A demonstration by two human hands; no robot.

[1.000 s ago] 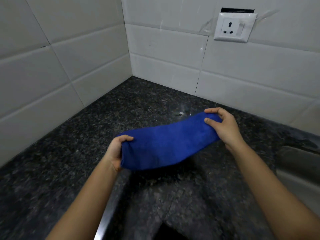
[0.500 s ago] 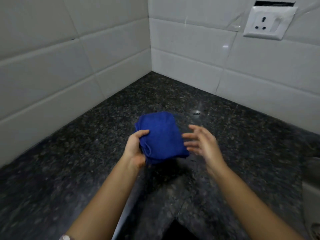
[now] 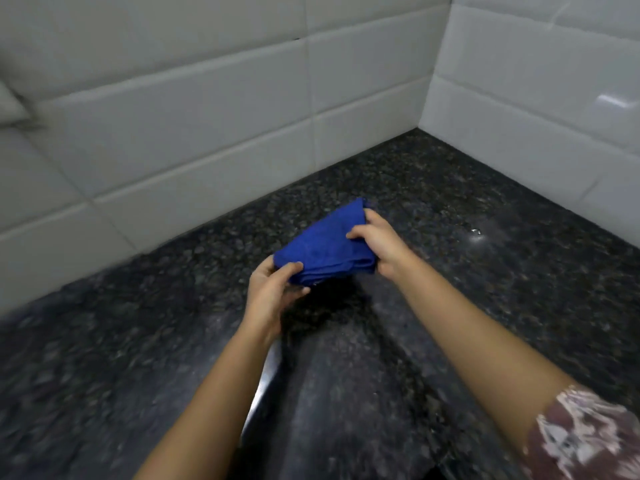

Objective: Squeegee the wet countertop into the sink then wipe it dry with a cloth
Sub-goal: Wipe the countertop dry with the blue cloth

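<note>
A folded blue cloth [image 3: 325,242] hangs just above the dark speckled granite countertop [image 3: 485,278], near the tiled corner. My left hand [image 3: 273,289] pinches the cloth's near lower corner between thumb and fingers. My right hand [image 3: 377,242] grips its far right edge, thumb on top. The cloth is folded into several layers. Neither the sink nor a squeegee is in view.
White tiled walls [image 3: 207,133] close off the counter on the left and at the back right, meeting in a corner [image 3: 420,128]. A small glint of water [image 3: 476,232] sits on the counter right of the cloth. A patterned sleeve [image 3: 585,441] shows at the lower right.
The cloth went from stretched out between both hands to folded small. My right hand, which had let go, grips it again. The view has swung left, so the wall socket is out of sight.
</note>
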